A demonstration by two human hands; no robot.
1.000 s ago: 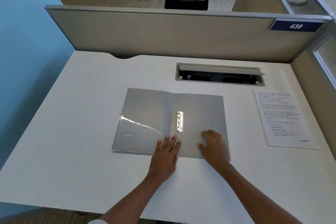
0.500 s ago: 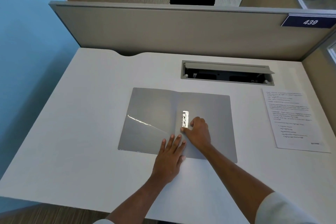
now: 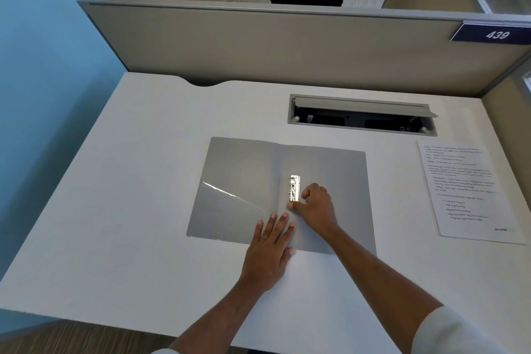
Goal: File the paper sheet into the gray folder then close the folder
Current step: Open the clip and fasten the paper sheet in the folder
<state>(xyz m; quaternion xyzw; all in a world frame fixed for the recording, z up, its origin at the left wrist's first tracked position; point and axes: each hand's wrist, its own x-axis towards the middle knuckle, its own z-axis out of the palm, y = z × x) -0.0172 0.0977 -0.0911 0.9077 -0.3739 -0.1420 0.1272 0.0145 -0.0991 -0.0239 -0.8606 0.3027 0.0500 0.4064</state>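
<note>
Currently, in the head view, the flat gray plastic folder [image 3: 244, 192] lies open at the centre of the frame on the white desk top [image 3: 143, 167], with its shiny metal spring clip [image 3: 295, 187] just right of the spine. The left hand [image 3: 268, 250] lies flat, palm down, fingers [image 3: 277, 224] slightly spread and gripping nothing, pressing the folder's lower edge near the spine. The right hand [image 3: 314, 207] sits at the clip's lower end, thumb tip touching the metal and the other fingers curled in beside it; whether the lever is actually pinched cannot be told. The printed white paper sheet [image 3: 471, 192] rests at the right of the frame, well apart from the folder, so filing has not begun. I judge the step in hand is opening the clip. Its risk: a spring lever could snap back if the thumb slips, or the light folder could slide if the left palm eases off, and a half-raised clip would crease the sheet when it goes under.
</note>
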